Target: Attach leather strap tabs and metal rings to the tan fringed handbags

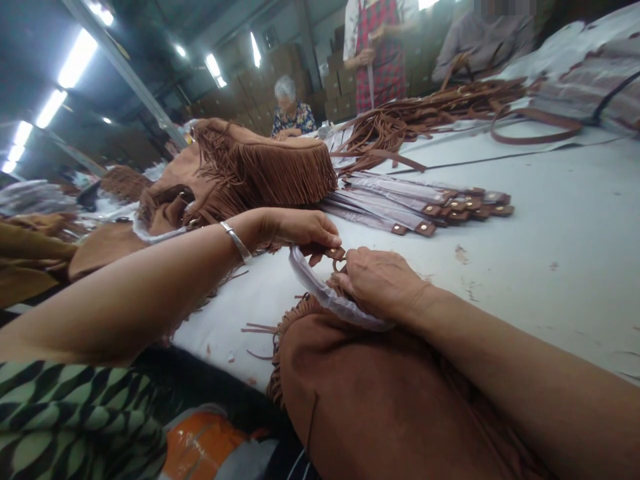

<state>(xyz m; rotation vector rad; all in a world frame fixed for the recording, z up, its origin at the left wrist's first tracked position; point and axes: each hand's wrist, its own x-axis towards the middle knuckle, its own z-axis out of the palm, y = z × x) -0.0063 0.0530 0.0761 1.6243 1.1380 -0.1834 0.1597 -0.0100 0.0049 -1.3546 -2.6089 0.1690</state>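
Observation:
A brown fringed bag (360,393) lies at the table's near edge, close to my body. A bag handle (320,288) wrapped in white plastic arches above it. My left hand (313,233) pinches the handle's brown leather end tab (336,253), which has a metal stud. Just right of it, my right hand (383,280) is closed on a metal ring (340,265) at the bag's top edge. The tab and the ring are close together; whether the tab passes through the ring I cannot tell. My right fingers partly hide the ring.
Several plastic-wrapped handles (400,200) lie beyond my hands. A finished-looking fringed bag (250,160) stands at the left. Brown straps (400,127) are heaped farther back, near wrapped goods (590,80). People work across the table (545,247). An orange packet (203,443) is below the edge.

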